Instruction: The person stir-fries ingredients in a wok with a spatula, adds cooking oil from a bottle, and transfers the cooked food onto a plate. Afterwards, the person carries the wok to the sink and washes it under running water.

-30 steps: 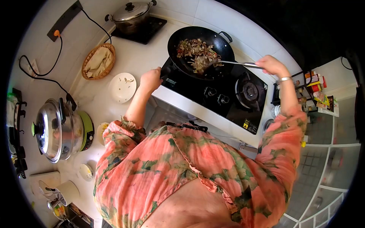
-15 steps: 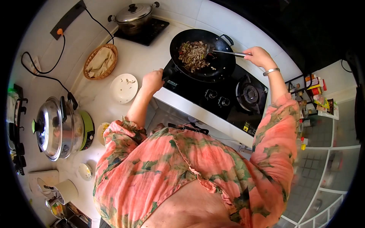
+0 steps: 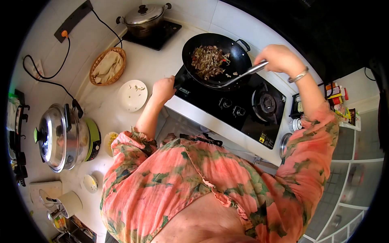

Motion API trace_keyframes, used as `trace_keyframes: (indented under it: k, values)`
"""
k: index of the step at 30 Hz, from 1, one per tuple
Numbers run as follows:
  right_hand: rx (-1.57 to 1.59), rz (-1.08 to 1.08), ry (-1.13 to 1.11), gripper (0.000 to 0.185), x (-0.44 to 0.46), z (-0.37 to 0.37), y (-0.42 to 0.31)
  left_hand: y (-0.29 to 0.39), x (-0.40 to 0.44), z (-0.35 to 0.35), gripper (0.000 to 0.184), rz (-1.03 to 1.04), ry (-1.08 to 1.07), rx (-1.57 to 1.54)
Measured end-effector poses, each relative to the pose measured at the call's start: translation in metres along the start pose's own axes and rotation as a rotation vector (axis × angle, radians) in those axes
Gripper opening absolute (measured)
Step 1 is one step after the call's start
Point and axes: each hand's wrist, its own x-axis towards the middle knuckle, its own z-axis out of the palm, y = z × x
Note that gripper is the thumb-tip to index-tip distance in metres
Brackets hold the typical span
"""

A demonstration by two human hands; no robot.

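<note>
A black wok [image 3: 190, 42] sits over the left burner of the gas stove, with chopped food [image 3: 208, 60] heaped in its left half. My left hand [image 3: 164, 88] is wrapped around the wok handle [image 3: 179, 79] at the near left. My right hand [image 3: 277, 59], raised right of the wok, grips the metal handle of a spatula [image 3: 255, 68]. The spatula slopes down to the left, and its head lies low along the wok's near rim, partly hard to make out. A few loose bits lie near it.
A white plate [image 3: 131, 103] with scraps stands left of my left hand, a wicker basket [image 3: 95, 75] behind it. A lidded pot [image 3: 144, 26] is at the back, a steamer [image 3: 56, 137] at the left. Right are the other burner [image 3: 266, 103] and seasoning packets [image 3: 344, 113].
My right hand has lifted and swung the spatula from the wok's middle to its near right rim. My left hand stays on the wok handle.
</note>
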Motion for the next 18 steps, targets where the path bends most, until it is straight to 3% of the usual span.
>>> trace_keyframes:
  k: [3, 6, 12, 16, 18]
  values:
    - [0.094, -0.058, 0.07, 0.02, 0.027, 0.013, -0.039, -0.001, 0.0, 0.002, 0.031, -0.004, 0.001, 0.002]
    - [-0.076, 0.075, 0.116, 0.011, 0.07, 0.044, -0.061, 0.0, 0.0, -0.001, 0.031, -0.003, 0.005, -0.005]
    - [-0.004, 0.279, 0.227, 0.013, 0.095, 0.053, 0.008, 0.001, -0.001, -0.001, 0.033, -0.02, -0.025, -0.015]
    - [0.004, 0.37, 0.156, 0.011, 0.068, 0.033, 0.025, -0.001, 0.001, 0.001, 0.033, -0.011, -0.018, -0.022]
    - [-0.162, 0.384, 0.24, 0.01, 0.071, 0.057, 0.033, -0.001, 0.002, 0.003, 0.033, -0.032, -0.038, -0.012]
